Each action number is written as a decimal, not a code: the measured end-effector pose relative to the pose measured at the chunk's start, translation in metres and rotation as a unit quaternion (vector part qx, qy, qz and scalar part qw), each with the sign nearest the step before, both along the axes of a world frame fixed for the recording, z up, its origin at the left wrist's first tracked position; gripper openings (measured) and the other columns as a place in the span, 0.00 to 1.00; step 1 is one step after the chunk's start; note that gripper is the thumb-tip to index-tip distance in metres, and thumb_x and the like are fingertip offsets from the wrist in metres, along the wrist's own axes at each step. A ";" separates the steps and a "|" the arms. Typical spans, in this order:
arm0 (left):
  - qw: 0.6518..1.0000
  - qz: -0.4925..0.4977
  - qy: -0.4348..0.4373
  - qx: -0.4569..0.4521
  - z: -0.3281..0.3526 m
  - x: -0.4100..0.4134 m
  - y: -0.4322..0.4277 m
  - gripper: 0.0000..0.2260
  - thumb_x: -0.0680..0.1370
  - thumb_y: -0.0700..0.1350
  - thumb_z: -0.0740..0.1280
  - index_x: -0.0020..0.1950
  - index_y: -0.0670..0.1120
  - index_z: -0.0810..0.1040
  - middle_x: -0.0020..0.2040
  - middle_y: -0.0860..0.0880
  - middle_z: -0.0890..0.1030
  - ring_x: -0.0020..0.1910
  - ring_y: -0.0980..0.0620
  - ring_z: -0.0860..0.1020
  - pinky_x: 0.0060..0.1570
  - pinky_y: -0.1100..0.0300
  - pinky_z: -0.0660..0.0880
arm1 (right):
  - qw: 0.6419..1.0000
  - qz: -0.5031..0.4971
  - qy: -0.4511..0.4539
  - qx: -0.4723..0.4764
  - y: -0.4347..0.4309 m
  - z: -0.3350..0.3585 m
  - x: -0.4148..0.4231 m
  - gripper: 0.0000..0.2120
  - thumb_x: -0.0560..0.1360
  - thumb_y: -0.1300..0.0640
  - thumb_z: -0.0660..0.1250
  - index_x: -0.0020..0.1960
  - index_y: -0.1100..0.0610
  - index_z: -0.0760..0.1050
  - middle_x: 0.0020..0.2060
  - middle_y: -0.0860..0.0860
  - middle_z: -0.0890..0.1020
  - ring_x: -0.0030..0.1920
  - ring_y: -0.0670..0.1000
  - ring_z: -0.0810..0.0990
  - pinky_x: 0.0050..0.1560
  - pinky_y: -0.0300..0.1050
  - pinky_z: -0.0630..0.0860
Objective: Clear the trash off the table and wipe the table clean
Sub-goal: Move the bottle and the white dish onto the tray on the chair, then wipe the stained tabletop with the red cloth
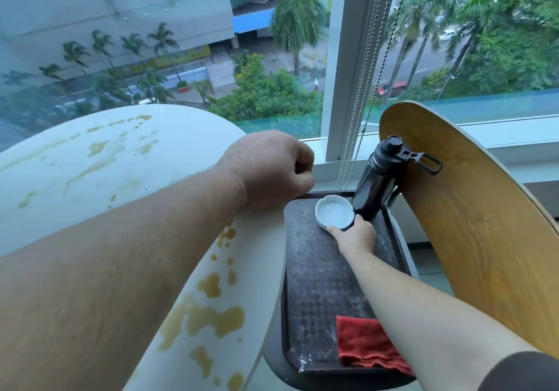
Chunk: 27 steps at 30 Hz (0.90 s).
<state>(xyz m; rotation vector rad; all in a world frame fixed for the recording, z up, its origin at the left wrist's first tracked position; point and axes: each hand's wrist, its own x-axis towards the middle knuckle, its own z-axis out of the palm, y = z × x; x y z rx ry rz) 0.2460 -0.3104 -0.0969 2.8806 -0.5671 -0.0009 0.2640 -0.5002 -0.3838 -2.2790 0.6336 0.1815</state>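
Observation:
A round white table (127,154) carries yellow-brown spill stains (211,315) across its top and near edge. My left hand (272,169) is curled into a fist above the table's right edge, and nothing shows in it. To the right, a dark tray (317,293) sits on a chair seat. My right hand (354,233) grips the near rim of a small white dish (334,215) on the tray's far end. A red cloth (366,342) lies folded at the tray's near right corner, partly under my right forearm.
A black water bottle (378,178) stands at the tray's far right corner, right beside the dish. The wooden chair back (469,224) curves up to the right. A window with hanging bead cords (360,88) runs behind the table and chair.

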 end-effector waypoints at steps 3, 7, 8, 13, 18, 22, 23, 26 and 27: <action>1.000 0.001 -0.005 0.000 0.000 -0.001 0.001 0.07 0.73 0.50 0.66 0.38 0.48 0.77 0.32 0.51 0.77 0.33 0.54 0.74 0.33 0.60 0.67 | 1.000 0.015 -0.010 0.018 -0.006 0.006 -0.018 0.25 0.74 0.47 0.77 0.65 0.57 0.77 0.63 0.55 0.80 0.61 0.59 0.79 0.55 0.50 0.76; 1.000 0.012 -0.006 -0.013 0.001 -0.003 -0.003 0.07 0.74 0.49 0.66 0.39 0.47 0.77 0.33 0.50 0.78 0.34 0.49 0.74 0.32 0.61 0.65 | 0.998 0.019 -0.026 0.056 -0.018 0.026 -0.047 0.28 0.77 0.47 0.74 0.74 0.52 0.73 0.59 0.48 0.80 0.59 0.53 0.79 0.54 0.46 0.75; 1.000 0.016 -0.007 -0.018 0.001 -0.004 -0.003 0.07 0.74 0.49 0.66 0.39 0.46 0.77 0.33 0.50 0.78 0.34 0.49 0.74 0.32 0.61 0.65 | 0.997 0.018 -0.033 0.066 -0.019 0.034 -0.058 0.26 0.78 0.47 0.74 0.73 0.52 0.73 0.56 0.47 0.81 0.56 0.51 0.80 0.51 0.45 0.74; 0.997 0.011 0.016 -0.081 0.006 -0.012 0.002 0.08 0.74 0.48 0.67 0.38 0.46 0.79 0.34 0.50 0.80 0.35 0.48 0.76 0.38 0.55 0.77 | 0.990 0.004 -0.073 0.121 -0.023 0.077 -0.120 0.13 0.80 0.51 0.71 0.63 0.49 0.77 0.44 0.45 0.83 0.47 0.48 0.81 0.44 0.45 0.77; 0.965 0.036 0.073 -0.248 0.021 -0.016 0.011 0.13 0.72 0.51 0.70 0.43 0.42 0.85 0.39 0.45 0.85 0.37 0.50 0.80 0.47 0.51 0.81 | 0.985 0.013 -0.112 0.128 -0.029 0.115 -0.205 0.06 0.81 0.53 0.70 0.57 0.46 0.78 0.45 0.44 0.83 0.47 0.42 0.81 0.42 0.33 0.72; 0.955 0.059 0.075 -0.282 0.029 -0.034 -0.008 0.11 0.78 0.49 0.72 0.44 0.42 0.84 0.40 0.46 0.85 0.38 0.48 0.80 0.45 0.54 0.79 | 0.988 0.017 -0.106 0.109 -0.048 0.124 -0.264 0.03 0.81 0.53 0.69 0.55 0.46 0.79 0.45 0.43 0.84 0.47 0.39 0.81 0.41 0.28 0.71; 0.964 0.049 0.059 -0.253 0.031 -0.043 -0.016 0.10 0.78 0.50 0.72 0.43 0.44 0.84 0.41 0.47 0.85 0.39 0.48 0.81 0.46 0.55 0.79 | 0.989 0.018 -0.102 0.104 -0.056 0.124 -0.274 0.03 0.82 0.52 0.69 0.55 0.46 0.80 0.46 0.43 0.84 0.48 0.39 0.81 0.41 0.28 0.71; 0.984 0.002 0.028 -0.176 0.046 -0.082 -0.041 0.06 0.78 0.49 0.72 0.44 0.49 0.84 0.43 0.51 0.85 0.42 0.51 0.82 0.48 0.58 0.79 | 0.990 0.022 -0.099 0.097 -0.077 0.125 -0.295 0.03 0.82 0.53 0.69 0.54 0.47 0.80 0.44 0.45 0.85 0.47 0.41 0.82 0.40 0.28 0.71; 0.987 -0.007 0.018 -0.161 0.047 -0.097 -0.051 0.06 0.78 0.49 0.71 0.46 0.48 0.85 0.44 0.51 0.86 0.43 0.51 0.83 0.49 0.57 0.80 | 0.990 0.025 -0.096 0.096 -0.087 0.123 -0.302 0.03 0.82 0.54 0.69 0.55 0.48 0.80 0.44 0.45 0.85 0.47 0.40 0.81 0.39 0.27 0.71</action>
